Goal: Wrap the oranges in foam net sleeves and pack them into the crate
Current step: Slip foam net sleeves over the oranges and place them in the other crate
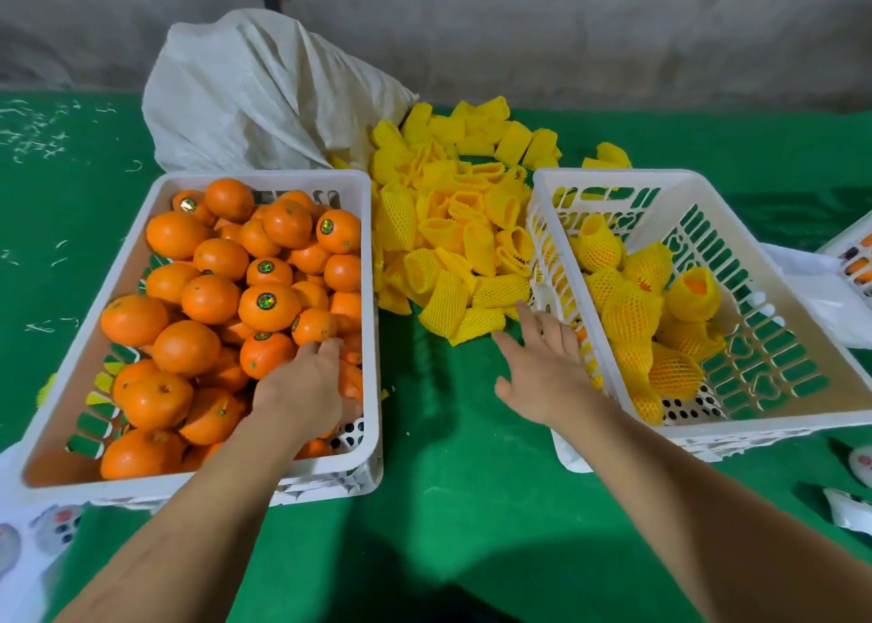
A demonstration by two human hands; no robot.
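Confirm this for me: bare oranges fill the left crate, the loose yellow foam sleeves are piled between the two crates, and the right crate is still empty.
One point is wrong. The head view shows the right crate already holds several wrapped oranges in yellow sleeves. The rest stands: bare oranges fill the left crate, and the loose foam sleeves lie piled between the two crates.

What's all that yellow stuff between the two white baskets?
A heap of empty yellow foam net sleeves on the green cloth, between the orange crate and the packing crate, in the head view.
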